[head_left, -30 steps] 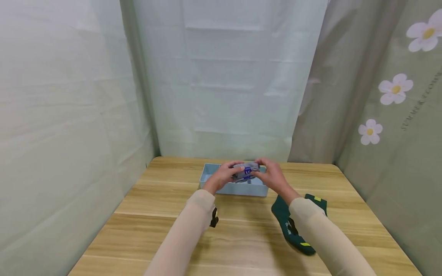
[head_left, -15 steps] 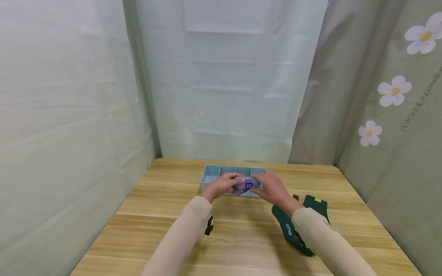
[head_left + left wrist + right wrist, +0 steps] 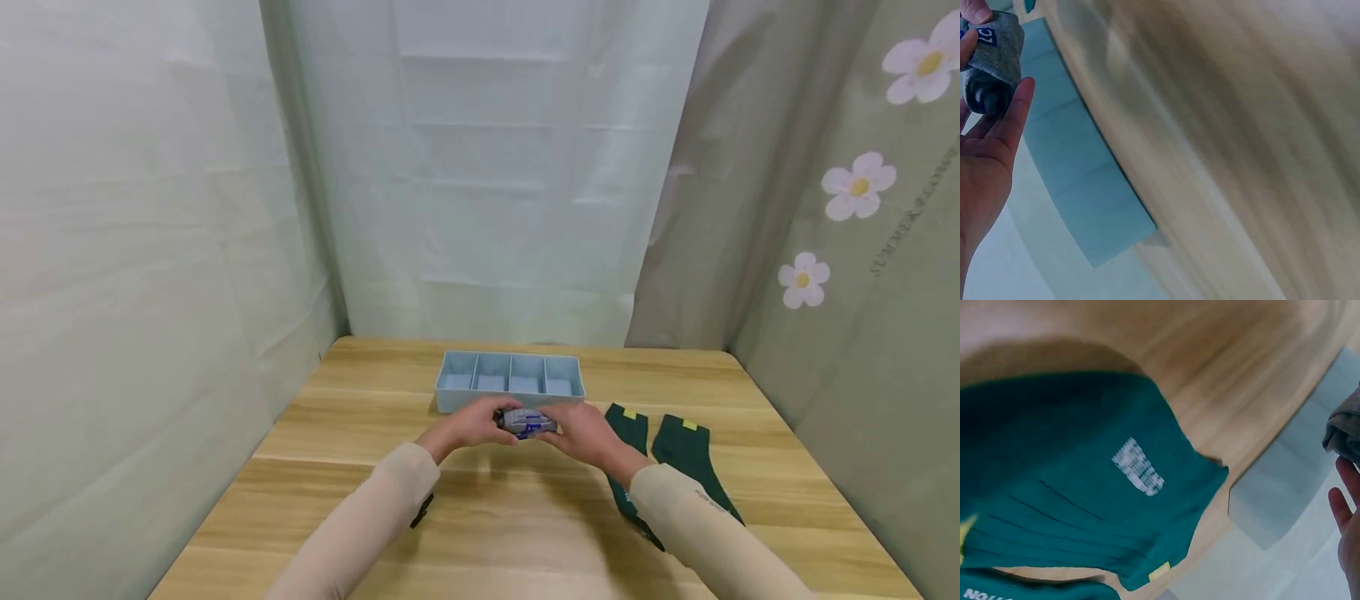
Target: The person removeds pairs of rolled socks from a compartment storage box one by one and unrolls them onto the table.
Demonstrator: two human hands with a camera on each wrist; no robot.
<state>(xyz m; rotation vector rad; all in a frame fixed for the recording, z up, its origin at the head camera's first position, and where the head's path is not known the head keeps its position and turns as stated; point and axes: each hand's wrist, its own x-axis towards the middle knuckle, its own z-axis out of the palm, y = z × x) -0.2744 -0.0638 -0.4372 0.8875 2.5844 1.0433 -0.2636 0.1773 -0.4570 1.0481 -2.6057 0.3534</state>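
Note:
In the head view a rolled pair of grey socks [image 3: 527,422] with dark blue lettering is held above the table, just in front of the box. My left hand [image 3: 474,423] grips its left end, and my right hand [image 3: 587,432] grips the right end. Up close in the left wrist view, the sock roll [image 3: 1000,47] lies between thumb and fingers, its dark coiled end showing. Only part of the roll [image 3: 1346,428] appears in the right wrist view, at the right edge, against the fingertips.
A light blue box [image 3: 465,403] with several compartments stands behind the hands. Two dark green socks [image 3: 684,450] with yellow patches lie flat at the right, partly under the right forearm. Curtains surround the wooden table [image 3: 360,417].
Both hands have drawn the grey sock roll back from over the box, toward me and lower. The roll has turned, so its lettering shows less. The box's compartments have come into sight.

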